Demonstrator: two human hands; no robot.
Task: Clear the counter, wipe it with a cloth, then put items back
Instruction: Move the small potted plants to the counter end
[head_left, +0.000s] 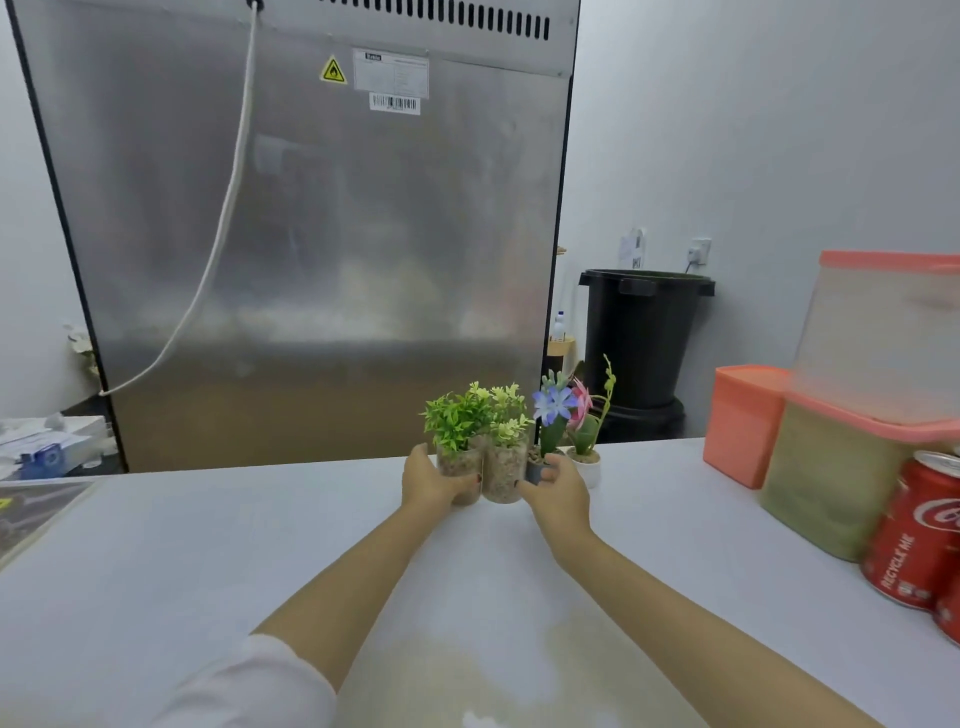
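Left hand (428, 480) is gripping the left glass planter (460, 467); right hand (558, 493) is curling round the dark flower pot (535, 470), fingertips touching the right glass planter (503, 478). All are standing at the far edge of the white surface (260, 545). Judgement: pebble-filled glass is prob. heavy, slick, breakable; grip low on walls, not foliage. Steel appliance back (311, 234) is standing behind, cola cans (919, 535) at right

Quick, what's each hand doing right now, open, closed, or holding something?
Left hand: grips the leftmost clear pebble-filled glass pot of green sprigs.
Right hand: grips the small dark pot with the blue flower.
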